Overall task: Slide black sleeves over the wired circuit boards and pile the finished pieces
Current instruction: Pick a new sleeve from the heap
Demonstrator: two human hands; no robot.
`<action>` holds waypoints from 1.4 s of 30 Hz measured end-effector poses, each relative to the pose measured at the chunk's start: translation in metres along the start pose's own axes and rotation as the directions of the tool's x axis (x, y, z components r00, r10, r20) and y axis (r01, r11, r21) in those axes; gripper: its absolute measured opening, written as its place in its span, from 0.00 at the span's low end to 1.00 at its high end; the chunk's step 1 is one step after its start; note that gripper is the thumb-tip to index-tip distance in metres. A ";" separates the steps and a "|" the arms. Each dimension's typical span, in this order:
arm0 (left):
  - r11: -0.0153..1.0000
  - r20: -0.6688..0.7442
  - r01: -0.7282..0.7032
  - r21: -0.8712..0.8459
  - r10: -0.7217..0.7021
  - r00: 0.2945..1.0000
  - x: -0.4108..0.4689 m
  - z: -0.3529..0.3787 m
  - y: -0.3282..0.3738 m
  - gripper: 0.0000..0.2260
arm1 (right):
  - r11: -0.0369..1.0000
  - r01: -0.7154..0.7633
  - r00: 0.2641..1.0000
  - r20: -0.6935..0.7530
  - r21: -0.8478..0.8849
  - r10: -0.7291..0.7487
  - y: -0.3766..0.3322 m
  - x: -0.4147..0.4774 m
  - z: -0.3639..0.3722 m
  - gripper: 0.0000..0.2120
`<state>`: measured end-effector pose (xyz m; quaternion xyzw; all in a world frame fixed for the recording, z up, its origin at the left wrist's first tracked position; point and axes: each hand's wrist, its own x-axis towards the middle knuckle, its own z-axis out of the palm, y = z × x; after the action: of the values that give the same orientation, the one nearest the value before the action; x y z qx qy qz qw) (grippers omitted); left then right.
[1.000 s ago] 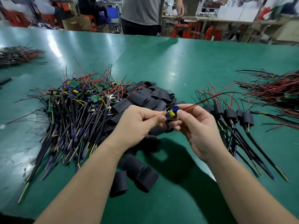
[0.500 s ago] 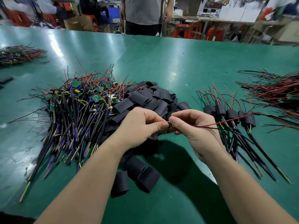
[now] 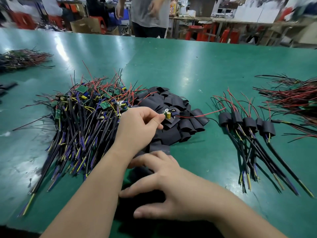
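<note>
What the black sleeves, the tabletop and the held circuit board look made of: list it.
Black sleeves: thin matte tubing, flattened and creased, probably soft plastic.
Tabletop: glossy green sheet mirroring the lights, scuffed; perhaps vinyl or rubber.
Circuit board pinched by the left hand: small rigid plate, likely laminate, carrying a shiny yellow cylinder with plastic-coated wires.

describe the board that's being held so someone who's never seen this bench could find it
On the green table, find the heap of black sleeves in the middle. Just over it the left hand pinches one small board. Unlike the boards tangled in the pile to its left, it is held alone, with red and black wires trailing right.
</note>
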<state>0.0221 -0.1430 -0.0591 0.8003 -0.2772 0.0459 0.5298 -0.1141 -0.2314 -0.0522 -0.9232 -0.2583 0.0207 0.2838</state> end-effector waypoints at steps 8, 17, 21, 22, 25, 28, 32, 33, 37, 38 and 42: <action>1.000 -0.033 0.008 0.013 -0.008 0.999 0.003 -0.004 -0.002 0.10 | 0.985 -0.114 0.993 -0.021 -0.130 0.112 0.019 0.005 -0.006 0.14; 1.000 -0.028 -0.004 -0.021 0.003 1.000 0.002 -0.007 0.000 0.08 | 0.846 -0.528 0.795 -0.393 -0.074 0.461 0.060 -0.015 -0.029 0.24; 0.998 -0.007 -0.006 -0.059 0.005 1.000 0.001 -0.011 0.005 0.09 | 0.813 -0.574 0.754 -0.449 -0.096 0.480 0.062 -0.016 -0.029 0.10; 0.997 -0.003 -0.002 -0.073 0.002 1.000 0.000 -0.012 0.006 0.09 | 0.816 -0.573 0.744 -0.467 -0.081 0.477 0.061 -0.016 -0.029 0.06; 0.993 0.002 0.017 -0.114 -0.017 1.000 0.001 -0.014 0.008 0.08 | 0.824 -0.558 0.664 -0.543 0.098 0.514 0.063 -0.015 -0.029 0.16; 0.985 -0.015 0.041 -0.166 -0.045 0.999 0.002 -0.016 0.010 0.09 | 0.790 -0.506 0.583 -0.536 0.347 0.610 0.066 -0.016 -0.034 0.24; 0.972 -0.050 0.047 -0.230 -0.060 0.997 0.003 -0.018 0.009 0.09 | 0.597 -0.253 0.480 -0.437 0.761 0.761 0.069 -0.018 -0.041 0.25; 0.970 -0.058 0.045 -0.238 -0.060 0.996 0.004 -0.019 0.009 0.10 | 0.528 -0.183 0.455 -0.405 0.829 0.793 0.071 -0.019 -0.042 0.23; 0.958 -0.068 0.045 -0.284 -0.067 0.995 0.005 -0.022 0.006 0.09 | 0.403 -0.155 0.330 -0.338 0.902 0.882 0.079 -0.023 -0.046 0.18; 0.954 -0.069 0.050 -0.297 -0.073 0.995 0.005 -0.022 0.005 0.09 | 0.406 -0.205 0.310 -0.334 0.891 0.890 0.080 -0.023 -0.046 0.16; 0.943 -0.069 0.078 -0.324 -0.106 0.992 0.007 -0.024 0.001 0.09 | 0.361 -0.114 0.272 -0.320 0.926 0.908 0.081 -0.023 -0.049 0.12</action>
<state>0.0327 -0.1252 -0.0450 0.7129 -0.2204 0.0095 0.6657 -0.0874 -0.3249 -0.0569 -0.6128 0.3157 -0.2048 0.6949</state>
